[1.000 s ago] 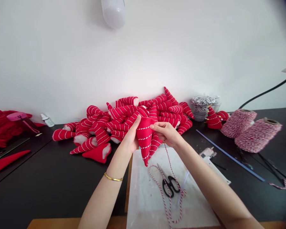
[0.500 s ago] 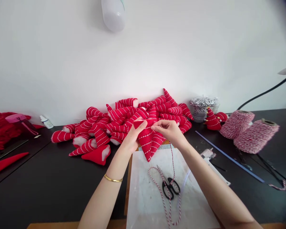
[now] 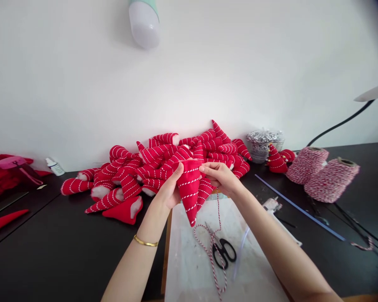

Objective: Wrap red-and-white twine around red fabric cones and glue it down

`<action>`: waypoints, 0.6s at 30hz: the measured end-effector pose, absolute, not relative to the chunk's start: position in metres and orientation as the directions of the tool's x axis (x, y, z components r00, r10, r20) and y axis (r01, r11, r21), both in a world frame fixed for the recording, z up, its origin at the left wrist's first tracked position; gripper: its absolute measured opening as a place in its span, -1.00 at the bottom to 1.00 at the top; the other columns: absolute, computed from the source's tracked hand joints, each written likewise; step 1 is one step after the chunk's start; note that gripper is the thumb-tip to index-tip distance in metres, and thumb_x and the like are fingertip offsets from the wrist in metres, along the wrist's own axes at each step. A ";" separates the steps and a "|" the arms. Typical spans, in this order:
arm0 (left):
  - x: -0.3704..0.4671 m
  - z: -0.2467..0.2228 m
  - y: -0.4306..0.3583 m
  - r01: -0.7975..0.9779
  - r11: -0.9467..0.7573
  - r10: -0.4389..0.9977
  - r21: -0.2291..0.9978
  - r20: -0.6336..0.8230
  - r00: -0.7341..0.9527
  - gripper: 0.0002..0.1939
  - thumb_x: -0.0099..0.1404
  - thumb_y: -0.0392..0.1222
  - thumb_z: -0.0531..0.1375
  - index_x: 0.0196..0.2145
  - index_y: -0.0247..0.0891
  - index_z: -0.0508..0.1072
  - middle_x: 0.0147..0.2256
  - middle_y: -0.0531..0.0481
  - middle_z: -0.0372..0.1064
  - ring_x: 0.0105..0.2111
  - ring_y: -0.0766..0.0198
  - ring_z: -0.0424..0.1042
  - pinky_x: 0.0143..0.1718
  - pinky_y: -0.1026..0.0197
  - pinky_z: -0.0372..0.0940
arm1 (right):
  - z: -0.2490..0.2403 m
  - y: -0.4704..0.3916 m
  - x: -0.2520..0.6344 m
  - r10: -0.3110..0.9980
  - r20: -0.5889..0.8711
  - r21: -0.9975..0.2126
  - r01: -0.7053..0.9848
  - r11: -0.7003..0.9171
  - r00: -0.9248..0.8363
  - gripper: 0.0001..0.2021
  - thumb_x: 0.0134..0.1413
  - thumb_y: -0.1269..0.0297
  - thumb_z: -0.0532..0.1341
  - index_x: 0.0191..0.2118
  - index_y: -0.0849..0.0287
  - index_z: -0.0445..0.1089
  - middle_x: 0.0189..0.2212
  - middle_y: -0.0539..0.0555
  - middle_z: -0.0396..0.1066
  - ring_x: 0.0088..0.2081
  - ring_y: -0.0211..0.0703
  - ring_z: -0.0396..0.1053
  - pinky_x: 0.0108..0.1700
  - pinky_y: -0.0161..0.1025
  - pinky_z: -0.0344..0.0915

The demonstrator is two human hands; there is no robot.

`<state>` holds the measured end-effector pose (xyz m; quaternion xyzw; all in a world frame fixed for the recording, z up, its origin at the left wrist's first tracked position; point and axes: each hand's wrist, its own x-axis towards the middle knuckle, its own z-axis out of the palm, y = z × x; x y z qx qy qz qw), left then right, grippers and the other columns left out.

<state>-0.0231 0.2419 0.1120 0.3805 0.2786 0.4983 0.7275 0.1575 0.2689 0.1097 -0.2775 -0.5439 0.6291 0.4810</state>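
Between my hands hangs a red felt cone (image 3: 189, 188), point downward, with red-and-white cord running round it in slanting rows. My left hand (image 3: 171, 187) grips its upper left edge, thumb in front. At the upper right edge, my right hand (image 3: 219, 176) pinches with thumb and forefinger; whether cord or felt is in that pinch is too small to tell. From beneath the right hand a twisted red-and-white cord (image 3: 219, 209) drops in loops. Black-handled scissors (image 3: 224, 253) lie under the cord on a white sheet (image 3: 252, 268).
Behind my hands is a pile of stuffed, cord-wound red cones (image 3: 157, 156). To the right are cord spools (image 3: 332, 182), a glue gun (image 3: 272, 204), a blue strip (image 3: 299, 207) and a tub of silvery tinsel (image 3: 264, 142). A small white bottle (image 3: 55, 167) and red felt (image 3: 6, 178) lie left.
The felt cone has come lower and its front face is now turned more fully toward me. Both hands keep their hold on its upper edge. The view has shifted slightly.
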 end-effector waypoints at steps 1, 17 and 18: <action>-0.022 0.113 0.242 -0.505 0.229 0.935 0.832 -0.043 0.353 -0.31 0.17 0.29 0.30 0.12 -0.17 0.41 -0.06 -0.21 0.55 0.03 -0.19 0.48 0.05 -0.14 0.40 | 0.110 0.269 0.156 0.912 0.178 -0.952 -0.299 0.065 -0.369 -0.58 -0.18 -0.04 0.48 -0.36 0.22 0.48 -0.68 -0.17 0.09 -0.66 -0.47 -0.24 -0.63 -0.34 -0.33; 0.001 0.102 0.247 -0.174 -0.205 0.975 0.963 0.186 -0.120 0.28 -0.18 -0.42 0.53 0.35 0.01 -0.08 0.12 -0.14 0.37 0.11 -0.03 0.42 0.21 -0.08 0.23 | 0.107 0.255 0.139 0.854 0.512 -0.859 -0.056 0.509 -0.086 -0.71 -0.03 0.03 0.43 -0.37 0.18 0.52 -0.48 0.03 0.43 -0.47 -0.23 0.27 -0.40 -0.27 0.23; -0.001 0.104 0.246 -0.216 -0.167 0.984 0.962 0.150 -0.092 0.23 -0.14 -0.39 0.52 0.34 0.01 -0.06 0.09 -0.12 0.41 0.08 -0.02 0.44 0.19 -0.11 0.25 | 0.109 0.257 0.142 0.848 0.522 -0.853 -0.053 0.519 -0.097 -0.70 -0.03 0.03 0.43 -0.33 0.17 0.53 -0.48 0.02 0.41 -0.47 -0.24 0.26 -0.40 -0.27 0.23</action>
